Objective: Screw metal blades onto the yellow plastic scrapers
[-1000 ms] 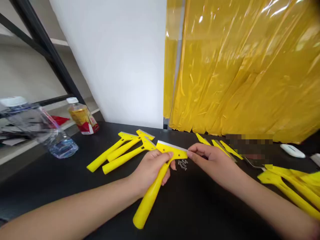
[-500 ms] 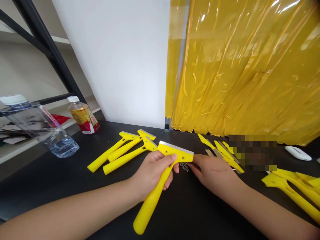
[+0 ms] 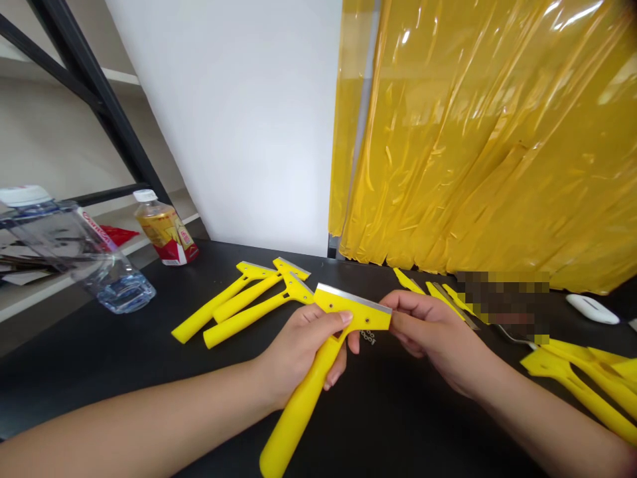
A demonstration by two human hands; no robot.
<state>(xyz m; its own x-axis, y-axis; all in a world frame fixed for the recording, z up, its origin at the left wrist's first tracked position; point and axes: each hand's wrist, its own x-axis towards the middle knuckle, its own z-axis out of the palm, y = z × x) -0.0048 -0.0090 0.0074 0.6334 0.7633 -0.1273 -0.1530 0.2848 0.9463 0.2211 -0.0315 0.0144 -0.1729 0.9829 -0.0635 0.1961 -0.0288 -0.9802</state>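
My left hand (image 3: 303,348) grips a yellow scraper (image 3: 296,411) just below its head, thumb on the front face. The scraper tilts with its handle toward me, and a metal blade edge (image 3: 348,295) runs along the top of the head. Two small holes show in the head. Beside the head's right end is my right hand (image 3: 432,325), fingers curled and pinched together; what they hold, if anything, is hidden. Several small metal nuts (image 3: 368,337) lie on the black table behind the scraper, partly covered by it.
Left of my hands lie three yellow scrapers (image 3: 249,312). Yellow head plates and metal strips (image 3: 448,302) are at the back right, near more yellow handles (image 3: 582,378). A clear water bottle (image 3: 114,285), a drink bottle (image 3: 166,232) and a white case (image 3: 592,309) stand around the black table (image 3: 209,405).
My right hand has risen from the nuts on the table to the right end of the scraper head, fingers now pinched. The scraper has shifted slightly in my left hand.
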